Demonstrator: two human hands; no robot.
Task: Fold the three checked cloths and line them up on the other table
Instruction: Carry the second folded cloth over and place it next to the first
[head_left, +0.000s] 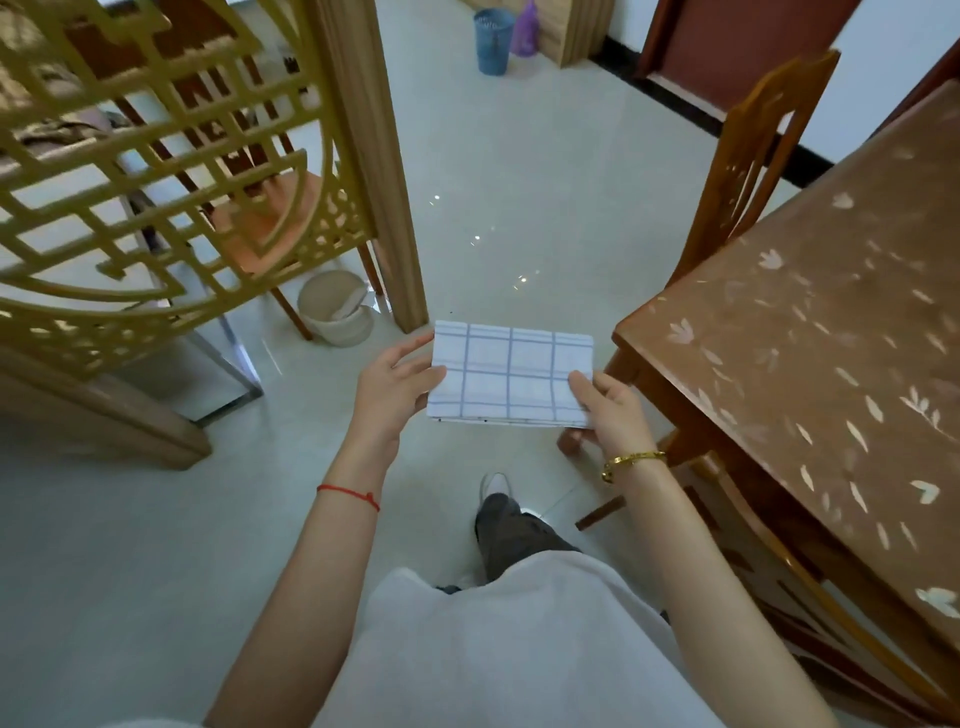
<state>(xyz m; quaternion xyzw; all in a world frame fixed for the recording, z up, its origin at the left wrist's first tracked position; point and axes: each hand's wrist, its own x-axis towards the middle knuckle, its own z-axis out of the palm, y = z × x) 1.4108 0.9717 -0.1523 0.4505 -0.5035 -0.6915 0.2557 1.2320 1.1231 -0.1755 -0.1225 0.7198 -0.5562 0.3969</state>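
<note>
A white cloth with blue check lines (511, 374), folded into a flat rectangle, is held level in the air above the tiled floor. My left hand (395, 387) grips its left edge, thumb on top. My right hand (605, 402) pinches its near right corner. A wooden table with a brown leaf-patterned cover (810, 364) stands just to the right of the cloth; no cloth lies on the part of it that I see. Only this one checked cloth is in view.
A gold lattice screen with a wooden post (171, 171) fills the left. Behind it stand a chair (270, 228) and a grey bin (337, 309). A wooden chair (748, 156) sits at the table's far end, another under its near side. A blue basket (492, 39) is far ahead.
</note>
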